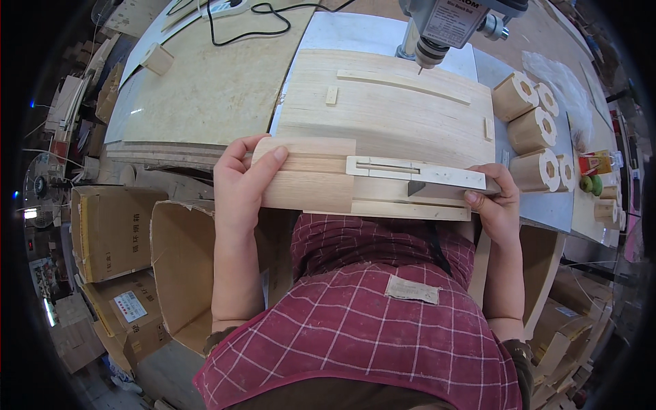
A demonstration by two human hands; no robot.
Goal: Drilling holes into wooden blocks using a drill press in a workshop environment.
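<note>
My left hand [249, 174] grips the left end of a pale wooden block [307, 188] with a groove along it, the thumb on top. At the other end, my right hand [497, 198] pinches the end of a flat cream-coloured slotted strip [451, 175], which lies along the block. Under the strip's right part shows a dark, flat plate [437, 192]. Whether strip and plate are fixed to the block, I cannot tell. All this is held level over the near edge of a wooden board [383, 116], which has thin strips fixed or laid on it.
Beyond the board stands a small bench drill [447, 27], its bit pointing down. Several hollow wooden cylinders [533, 130] lie at the right; one more cylinder [157, 59] lies far left. A black cable [249, 33] crosses the back of the table. Cardboard boxes [113, 232] stand below left.
</note>
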